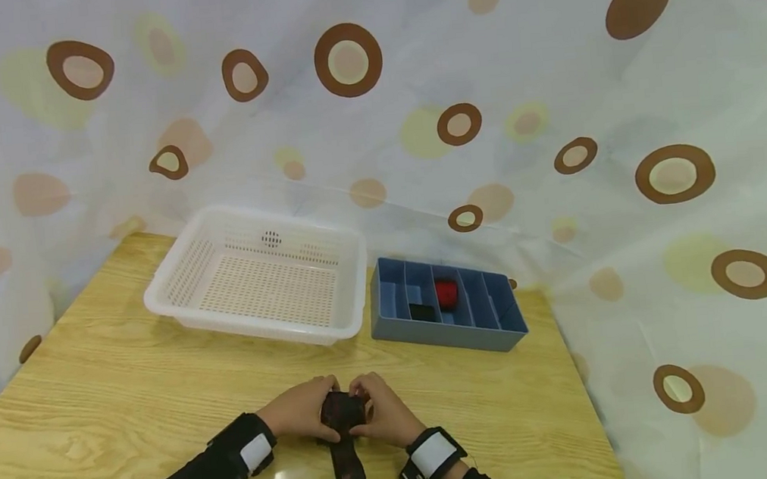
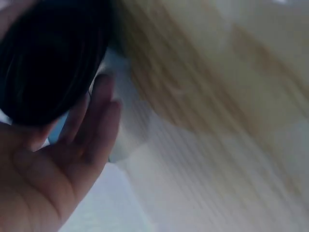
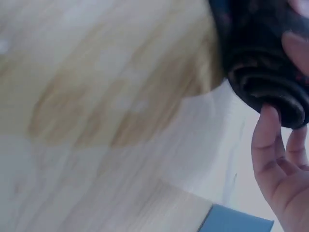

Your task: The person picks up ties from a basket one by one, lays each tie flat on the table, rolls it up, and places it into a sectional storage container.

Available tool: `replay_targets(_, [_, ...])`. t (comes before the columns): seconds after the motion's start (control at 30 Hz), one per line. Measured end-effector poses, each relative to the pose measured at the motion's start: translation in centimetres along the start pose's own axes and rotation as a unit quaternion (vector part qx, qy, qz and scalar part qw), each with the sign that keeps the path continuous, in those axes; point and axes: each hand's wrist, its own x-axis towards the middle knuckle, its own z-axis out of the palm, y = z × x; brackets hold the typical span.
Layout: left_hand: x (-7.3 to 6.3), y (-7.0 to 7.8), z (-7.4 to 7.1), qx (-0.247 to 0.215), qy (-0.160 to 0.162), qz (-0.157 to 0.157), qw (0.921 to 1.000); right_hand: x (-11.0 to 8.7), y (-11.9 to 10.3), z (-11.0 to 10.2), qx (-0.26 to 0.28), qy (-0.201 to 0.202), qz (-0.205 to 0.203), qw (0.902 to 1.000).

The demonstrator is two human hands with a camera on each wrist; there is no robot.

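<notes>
A dark strip of fabric with faint reddish marks, much like a necktie, is wound into a thick roll (image 1: 342, 410), and its loose tail (image 1: 349, 474) runs toward the near table edge. My left hand (image 1: 302, 410) holds the roll's left side between thumb and fingers. On the opposite side my right hand (image 1: 386, 413) grips it, one finger at the spiral end of the roll (image 3: 268, 89) in the right wrist view. The left wrist view shows the other round end of the roll (image 2: 53, 63), very dark, above the left palm and bent fingers (image 2: 104, 125).
Behind the hands stands a white perforated plastic basket (image 1: 261, 328). To its right is a blue divided box (image 1: 443, 335) with a red roll (image 1: 447, 293) and a black item (image 1: 422, 312) in neighbouring compartments. A spotted cloth (image 1: 361, 142) hangs behind the wooden table (image 1: 130, 391).
</notes>
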Motion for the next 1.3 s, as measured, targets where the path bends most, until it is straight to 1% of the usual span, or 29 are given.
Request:
replay_targets(0.07, [0.0,0.4,0.3,0.049,0.045,0.021,0.9976,-0.1,0.2,-0.3,0.015,-0.007,0.003,0.9999])
replay_targets(0.13, [0.0,0.8,0.7,0.113,0.085,0.048,0.9888,-0.1,0.4,-0.9,0.041,-0.022,0.014,0.9988])
replay_targets(0.2, [0.1,1.0,1.2,0.177,0.115,0.082,0.974,0.1,0.7,-1.5,0.068,-0.051,0.025,0.996])
replay_targets(0.23, [0.1,1.0,1.4,0.207,0.13,0.098,0.9647,0.2,0.8,-1.8,0.078,-0.066,0.03,0.9943])
replay_targets(0.27, [0.0,1.0,1.6,0.23,0.142,0.113,0.9561,0.3,1.0,-1.9,0.082,-0.081,0.031,0.9929])
replay_targets(0.33, [-0.2,0.9,1.9,0.263,0.156,0.137,0.9422,0.5,1.2,-2.1,0.081,-0.11,0.035,0.99])
replay_targets(0.37, [-0.3,0.8,2.0,0.276,0.161,0.146,0.9362,0.6,1.2,-2.0,0.083,-0.121,0.036,0.9885])
replay_targets(0.4, [-0.5,0.7,2.0,0.276,0.157,0.15,0.9363,0.7,1.3,-1.9,0.084,-0.128,0.036,0.9875])
replay_targets(0.43, [-0.7,0.6,1.9,0.268,0.146,0.15,0.9404,0.8,1.3,-1.7,0.086,-0.134,0.035,0.9866])
replay_targets(0.47, [-1.0,0.6,1.7,0.249,0.125,0.148,0.949,0.8,1.3,-1.5,0.087,-0.136,0.033,0.9863])
replay_targets(0.5, [-1.3,0.6,1.5,0.22,0.097,0.143,0.96,0.8,1.2,-1.3,0.084,-0.136,0.032,0.9865])
replay_targets(0.57, [-1.9,0.6,1.0,0.142,0.031,0.12,0.982,0.7,1.0,-0.7,0.072,-0.133,0.026,0.9882])
replay_targets(0.6, [-2.2,0.7,0.7,0.093,0.001,0.102,0.9904,0.6,0.8,-0.5,0.063,-0.131,0.021,0.9891])
replay_targets(0.63, [-2.4,0.8,0.4,0.051,-0.018,0.085,0.9949,0.5,0.6,-0.2,0.051,-0.13,0.017,0.99])
replay_targets(0.7, [-2.7,0.8,-0.1,-0.006,-0.031,0.051,0.9982,0.1,0.2,0.2,0.028,-0.125,0.008,0.9917])
replay_targets(0.77, [-2.8,0.8,-0.3,-0.037,-0.03,0.019,0.9987,-0.2,-0.2,0.7,0.007,-0.121,-0.009,0.9926])
replay_targets(0.83, [-3.0,0.8,-0.3,-0.041,-0.037,-0.006,0.9985,-0.6,-0.6,1.1,-0.01,-0.121,-0.028,0.9922])
replay_targets(0.87, [-3.0,0.7,-0.1,-0.042,-0.048,-0.014,0.9979,-0.8,-0.7,1.4,-0.019,-0.12,-0.043,0.9917])
replay_targets(0.93, [-3.2,0.7,0.3,-0.056,-0.073,-0.023,0.9955,-1.3,-0.8,1.8,-0.039,-0.113,-0.067,0.9906])
replay_targets(0.97, [-3.2,0.7,0.5,-0.069,-0.081,-0.02,0.9942,-1.6,-0.9,2.0,-0.041,-0.106,-0.077,0.9906])
replay_targets(1.0, [-3.3,0.7,0.7,-0.086,-0.084,-0.017,0.9926,-1.9,-1.0,2.1,-0.04,-0.095,-0.085,0.991])
replay_targets(1.07, [-3.3,0.9,1.0,-0.142,-0.077,-0.006,0.9868,-2.4,-1.2,2.1,-0.026,-0.063,-0.091,0.9936])
replay_targets(1.13, [-3.4,1.1,1.0,-0.196,-0.055,0.003,0.9789,-2.9,-1.5,1.5,0.007,-0.031,-0.081,0.9962])
replay_targets(1.2, [-3.4,1.5,0.6,-0.242,-0.032,0.012,0.9697,-3.2,-1.8,0.6,0.059,-0.015,-0.067,0.9959])
replay_targets(1.23, [-3.3,1.7,0.3,-0.259,-0.022,0.017,0.9655,-3.3,-2.0,0.1,0.098,-0.021,-0.055,0.9935])
replay_targets(1.27, [-3.2,2.0,0.0,-0.265,-0.01,0.02,0.9639,-3.3,-2.2,-0.5,0.141,-0.032,-0.042,0.9886])
replay_targets(1.3, [-3.1,2.2,-0.2,-0.269,0.0,0.022,0.9629,-3.3,-2.3,-1.1,0.189,-0.047,-0.028,0.9805])
